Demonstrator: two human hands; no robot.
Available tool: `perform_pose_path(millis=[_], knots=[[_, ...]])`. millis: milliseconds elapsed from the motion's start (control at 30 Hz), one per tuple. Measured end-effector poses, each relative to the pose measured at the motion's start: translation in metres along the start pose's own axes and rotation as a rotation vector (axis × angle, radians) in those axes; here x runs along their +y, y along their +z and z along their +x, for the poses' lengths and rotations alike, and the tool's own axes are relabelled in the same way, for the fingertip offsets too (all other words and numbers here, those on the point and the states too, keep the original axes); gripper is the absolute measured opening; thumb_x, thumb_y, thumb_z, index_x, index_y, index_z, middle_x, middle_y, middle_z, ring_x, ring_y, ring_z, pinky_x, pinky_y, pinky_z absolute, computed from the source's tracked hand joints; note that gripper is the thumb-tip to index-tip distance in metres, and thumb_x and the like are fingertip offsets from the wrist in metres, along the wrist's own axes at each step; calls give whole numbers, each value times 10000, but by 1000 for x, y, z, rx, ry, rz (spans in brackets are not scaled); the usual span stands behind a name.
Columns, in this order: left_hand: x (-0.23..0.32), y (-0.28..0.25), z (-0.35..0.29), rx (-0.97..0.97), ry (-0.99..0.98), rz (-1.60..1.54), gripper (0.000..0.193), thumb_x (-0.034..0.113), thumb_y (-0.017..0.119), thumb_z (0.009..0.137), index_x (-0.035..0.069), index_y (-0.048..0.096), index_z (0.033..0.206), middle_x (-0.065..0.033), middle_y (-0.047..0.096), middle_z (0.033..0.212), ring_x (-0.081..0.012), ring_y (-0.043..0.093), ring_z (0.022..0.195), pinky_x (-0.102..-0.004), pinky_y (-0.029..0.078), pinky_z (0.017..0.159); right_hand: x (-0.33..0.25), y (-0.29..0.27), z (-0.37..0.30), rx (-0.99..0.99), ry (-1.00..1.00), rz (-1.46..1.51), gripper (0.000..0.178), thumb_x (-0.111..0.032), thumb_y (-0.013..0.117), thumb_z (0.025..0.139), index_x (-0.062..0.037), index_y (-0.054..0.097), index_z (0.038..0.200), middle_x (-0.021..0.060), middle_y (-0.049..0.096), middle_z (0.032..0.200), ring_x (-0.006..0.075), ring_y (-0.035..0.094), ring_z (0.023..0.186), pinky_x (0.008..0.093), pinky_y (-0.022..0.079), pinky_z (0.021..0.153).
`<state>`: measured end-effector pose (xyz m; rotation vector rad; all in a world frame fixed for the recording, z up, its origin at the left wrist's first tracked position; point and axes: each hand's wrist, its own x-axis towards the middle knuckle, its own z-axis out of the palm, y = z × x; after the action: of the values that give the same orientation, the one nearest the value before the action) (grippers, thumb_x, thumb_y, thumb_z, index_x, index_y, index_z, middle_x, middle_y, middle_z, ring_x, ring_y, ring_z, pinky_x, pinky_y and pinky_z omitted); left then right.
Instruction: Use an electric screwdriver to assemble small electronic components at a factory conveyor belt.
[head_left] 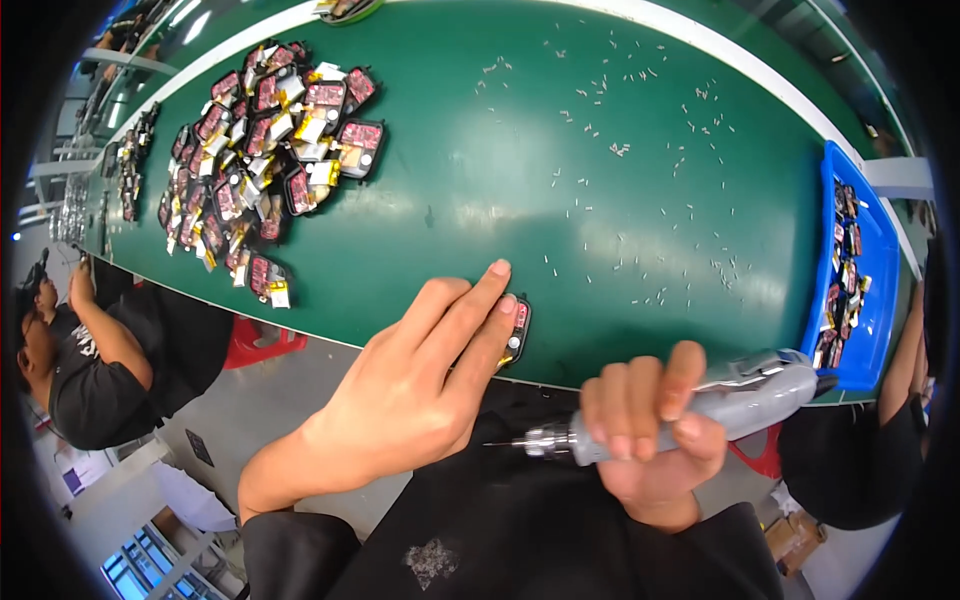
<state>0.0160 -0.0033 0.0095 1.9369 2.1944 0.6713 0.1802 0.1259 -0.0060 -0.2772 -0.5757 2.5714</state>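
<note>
My left hand (415,375) reaches over the table's near edge, its back toward me. Two of its fingers stretch forward, and one fingertip presses on a small black-cased device (520,328) with a pink-red board inside. The hand partly covers that device, and its thumb is hidden. Wrapped in my right hand (655,425) is a grey electric screwdriver (755,400), held sideways in front of my body. Its silver chuck and thin bit point left, below the left hand and apart from the device.
A pile of similar open devices (265,140) with silver battery packs covers the left of the green table (440,200). Tiny pale pins or screws (620,150) lie scattered on the right. A blue tray (880,290) holds more devices. People sit at both sides.
</note>
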Motion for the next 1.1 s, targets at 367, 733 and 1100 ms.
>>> perform_pose_path(millis=[367,733,1100], knots=[[-9,16,-2,220,278,254,195,-25,606,764,-163,628,900,-267,649,972,-324,652,771,-325,555,586,51,10,-13,114,158,-57,157,-54,544,857,-28,480,997,159,518,1025,230,515,980,382,390,928],[-5,4,-1,93,333,321,154,-11,578,795,-152,627,833,-248,653,970,-298,646,773,-295,538,552,43,19,-8,210,197,-218,200,-236,565,852,-97,460,951,113,527,872,232,527,850,366,433,829],[-12,-2,-2,-26,271,112,348,-25,694,623,-159,619,935,-247,616,1122,-310,616,879,-343,547,610,2,17,6,70,-32,-255,159,-206,562,881,-114,432,870,40,505,694,178,511,620,317,440,601]])
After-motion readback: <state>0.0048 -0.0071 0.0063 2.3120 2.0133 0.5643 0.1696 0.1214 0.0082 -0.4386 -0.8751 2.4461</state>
